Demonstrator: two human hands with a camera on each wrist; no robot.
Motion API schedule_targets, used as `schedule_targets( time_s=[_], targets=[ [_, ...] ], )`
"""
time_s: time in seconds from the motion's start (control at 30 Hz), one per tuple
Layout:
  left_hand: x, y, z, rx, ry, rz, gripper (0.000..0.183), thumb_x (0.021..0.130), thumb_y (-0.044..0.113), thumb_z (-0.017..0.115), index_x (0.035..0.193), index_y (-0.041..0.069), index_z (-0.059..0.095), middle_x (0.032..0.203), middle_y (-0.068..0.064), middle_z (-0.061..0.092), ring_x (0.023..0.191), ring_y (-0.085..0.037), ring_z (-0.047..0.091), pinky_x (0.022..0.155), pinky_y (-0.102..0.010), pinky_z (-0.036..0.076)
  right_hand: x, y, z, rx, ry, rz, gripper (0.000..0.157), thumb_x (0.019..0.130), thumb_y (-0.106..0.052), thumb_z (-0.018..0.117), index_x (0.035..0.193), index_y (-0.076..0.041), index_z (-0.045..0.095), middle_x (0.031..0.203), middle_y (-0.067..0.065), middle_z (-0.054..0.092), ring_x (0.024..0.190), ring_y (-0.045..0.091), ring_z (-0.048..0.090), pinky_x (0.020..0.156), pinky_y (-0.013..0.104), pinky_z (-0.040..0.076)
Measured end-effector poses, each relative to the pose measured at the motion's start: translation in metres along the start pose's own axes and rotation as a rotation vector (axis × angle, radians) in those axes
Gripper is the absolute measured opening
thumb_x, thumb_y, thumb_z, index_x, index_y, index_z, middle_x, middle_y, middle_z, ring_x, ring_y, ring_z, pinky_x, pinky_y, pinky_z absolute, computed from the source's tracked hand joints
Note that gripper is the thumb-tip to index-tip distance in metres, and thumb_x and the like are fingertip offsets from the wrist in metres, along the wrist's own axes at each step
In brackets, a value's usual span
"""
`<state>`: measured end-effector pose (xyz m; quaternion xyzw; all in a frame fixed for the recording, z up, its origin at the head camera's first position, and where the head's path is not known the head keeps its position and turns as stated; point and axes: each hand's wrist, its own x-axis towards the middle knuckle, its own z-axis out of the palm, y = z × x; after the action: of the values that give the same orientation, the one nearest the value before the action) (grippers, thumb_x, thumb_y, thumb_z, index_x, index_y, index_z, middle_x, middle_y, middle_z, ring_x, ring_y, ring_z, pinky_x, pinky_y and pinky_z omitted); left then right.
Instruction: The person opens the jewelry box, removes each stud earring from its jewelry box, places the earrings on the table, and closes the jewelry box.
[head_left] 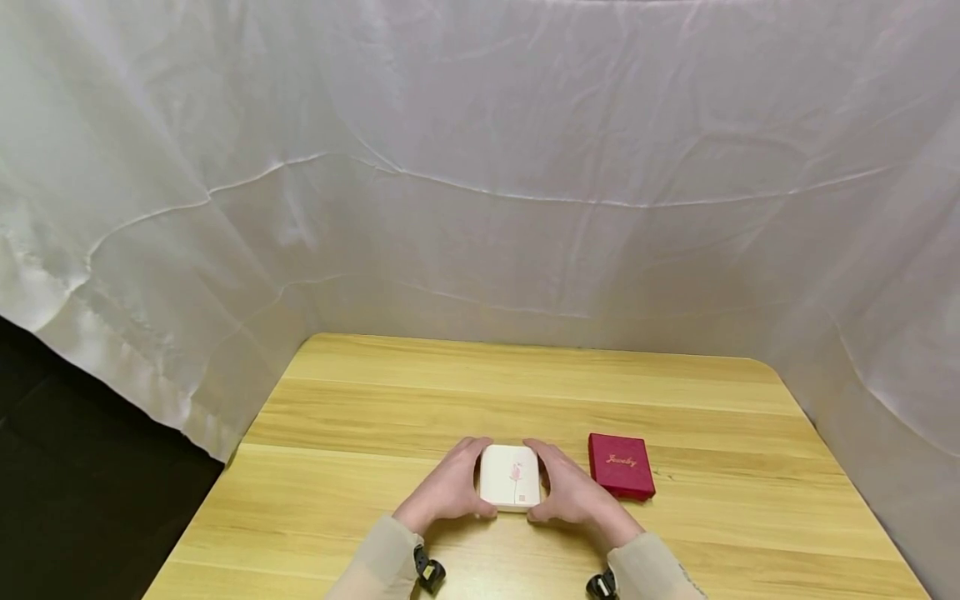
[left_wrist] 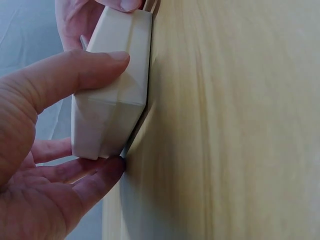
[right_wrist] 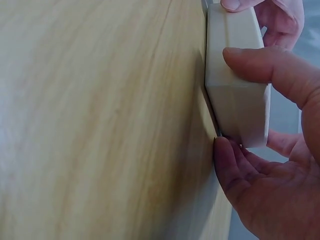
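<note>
A small white box (head_left: 509,477) with rounded corners and a pink flower print lies between both hands on the wooden table. My left hand (head_left: 453,482) grips its left side, thumb on the near face and fingers round the far edge. From the other side my right hand (head_left: 567,486) holds it the same way. In the left wrist view the left thumb presses the near wall of the white box (left_wrist: 112,80). The right wrist view shows the right thumb on that wall of the white box (right_wrist: 235,70), its underside close to the tabletop.
Just right of the right hand lies a square red box (head_left: 621,465) with gold "Jewelry" lettering. The wooden table (head_left: 360,400) is bordered by white cloth (head_left: 525,250) at the back and sides. A dark area (head_left: 67,467) shows beyond the left edge.
</note>
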<state>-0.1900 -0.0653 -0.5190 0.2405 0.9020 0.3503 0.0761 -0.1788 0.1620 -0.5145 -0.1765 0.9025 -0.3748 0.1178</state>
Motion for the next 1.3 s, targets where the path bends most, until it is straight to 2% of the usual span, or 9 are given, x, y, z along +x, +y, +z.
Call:
schedule_targets(
  time_s=[0.23,0.47,0.83,1.1,1.3],
  targets=[
    [0.0,0.0,0.0,-0.021,0.013,-0.005,0.104,0.054,0.019,0.095,0.142,-0.003,0.043,0.132,-0.013,0.052,0.117,-0.026,0.053,0.104,-0.042,0.042,0.0,0.0,0.0,0.001,0.004,0.001,0.105,0.059,-0.01,0.092,0.147,-0.001,0.035,0.14,0.016,0.046,0.123,0.03,0.046,0.105,0.053,0.037],
    [0.002,-0.002,-0.004,-0.065,0.011,-0.016,0.1,0.055,0.026,0.095,0.138,-0.003,0.048,0.126,-0.012,0.057,0.108,-0.023,0.056,0.098,-0.04,0.047,0.001,0.002,0.004,-0.057,0.047,-0.044,0.103,0.058,-0.005,0.088,0.146,0.001,0.036,0.141,0.018,0.046,0.127,0.033,0.045,0.107,0.053,0.036],
    [0.003,0.0,-0.01,-0.115,-0.011,-0.024,0.099,0.053,0.022,0.095,0.136,-0.006,0.049,0.117,-0.011,0.06,0.1,-0.02,0.059,0.091,-0.036,0.05,0.0,-0.002,0.007,-0.081,0.079,-0.057,0.103,0.055,-0.003,0.088,0.145,0.001,0.038,0.137,0.018,0.049,0.123,0.033,0.048,0.104,0.053,0.038],
    [0.0,0.003,-0.009,-0.066,0.013,-0.002,0.102,0.055,0.022,0.095,0.139,-0.005,0.045,0.129,-0.016,0.055,0.113,-0.028,0.055,0.101,-0.045,0.045,-0.001,-0.002,0.006,-0.098,0.089,-0.049,0.108,0.054,-0.004,0.087,0.147,0.002,0.033,0.139,0.019,0.048,0.123,0.033,0.048,0.104,0.052,0.039],
    [-0.001,0.001,-0.007,-0.092,0.029,0.01,0.1,0.057,0.021,0.094,0.141,-0.003,0.044,0.13,-0.014,0.054,0.111,-0.025,0.056,0.099,-0.039,0.047,0.0,-0.001,0.006,-0.074,0.085,-0.049,0.111,0.056,-0.004,0.088,0.15,0.002,0.029,0.144,0.02,0.043,0.128,0.035,0.045,0.107,0.052,0.037]
  ],
)
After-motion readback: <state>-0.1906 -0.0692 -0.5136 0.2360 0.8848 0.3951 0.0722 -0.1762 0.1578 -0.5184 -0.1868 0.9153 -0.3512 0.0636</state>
